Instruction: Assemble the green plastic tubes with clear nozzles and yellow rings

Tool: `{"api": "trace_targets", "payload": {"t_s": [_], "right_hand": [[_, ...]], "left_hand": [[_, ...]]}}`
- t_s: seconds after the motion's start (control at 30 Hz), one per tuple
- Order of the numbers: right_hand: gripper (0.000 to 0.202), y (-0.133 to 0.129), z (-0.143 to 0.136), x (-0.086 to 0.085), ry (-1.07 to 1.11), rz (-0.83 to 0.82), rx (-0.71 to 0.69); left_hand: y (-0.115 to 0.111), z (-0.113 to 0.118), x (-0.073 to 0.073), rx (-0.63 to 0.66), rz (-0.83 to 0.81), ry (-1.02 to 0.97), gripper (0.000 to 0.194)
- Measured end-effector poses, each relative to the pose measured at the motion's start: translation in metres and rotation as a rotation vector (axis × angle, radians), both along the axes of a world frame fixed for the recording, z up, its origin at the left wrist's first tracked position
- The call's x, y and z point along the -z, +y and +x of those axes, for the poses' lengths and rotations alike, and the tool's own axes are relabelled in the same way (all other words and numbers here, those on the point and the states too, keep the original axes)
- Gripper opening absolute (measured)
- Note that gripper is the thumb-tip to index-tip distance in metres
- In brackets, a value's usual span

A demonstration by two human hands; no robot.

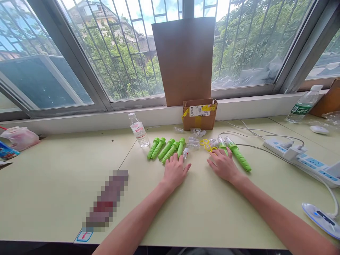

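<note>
My left hand [174,171] lies palm down on the table with its fingers spread, its fingertips beside several green ribbed tubes [170,152] and a small clear vial [185,153]. To the right, my right hand [223,163] rests with fingers apart over the lower part of a green tube [222,145], which it partly hides. Another green tube with a clear top [240,157] lies just right of that hand. Yellow rings [205,142] and clear plastic pieces [193,141] are scattered between and beyond the hands.
An open cardboard box [199,122] stands behind the pieces. A water bottle [139,131] is at left, another [302,106] at far right. A power strip [305,161] with cables and a white device [322,219] lie at right. A pixelated patch covers something at left.
</note>
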State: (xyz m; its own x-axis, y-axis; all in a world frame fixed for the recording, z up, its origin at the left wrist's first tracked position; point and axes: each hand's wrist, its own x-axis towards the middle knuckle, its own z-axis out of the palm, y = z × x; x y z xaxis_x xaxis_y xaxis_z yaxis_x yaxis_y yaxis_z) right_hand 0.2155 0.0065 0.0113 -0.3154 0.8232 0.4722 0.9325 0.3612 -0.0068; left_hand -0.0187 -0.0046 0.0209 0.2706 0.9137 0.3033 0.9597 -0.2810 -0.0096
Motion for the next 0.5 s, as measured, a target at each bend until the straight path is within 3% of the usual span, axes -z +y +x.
{"api": "trace_targets", "payload": {"t_s": [0.3,0.5], "right_hand": [[0.028,0.000,-0.001,-0.003,0.068,0.075,-0.011],[0.024,0.000,0.000,-0.006,0.096,0.152,-0.010]], "left_hand": [[-0.001,-0.001,-0.008,0.016,0.000,0.037,0.034],[-0.003,-0.003,-0.017,0.017,-0.176,0.022,0.026]]}}
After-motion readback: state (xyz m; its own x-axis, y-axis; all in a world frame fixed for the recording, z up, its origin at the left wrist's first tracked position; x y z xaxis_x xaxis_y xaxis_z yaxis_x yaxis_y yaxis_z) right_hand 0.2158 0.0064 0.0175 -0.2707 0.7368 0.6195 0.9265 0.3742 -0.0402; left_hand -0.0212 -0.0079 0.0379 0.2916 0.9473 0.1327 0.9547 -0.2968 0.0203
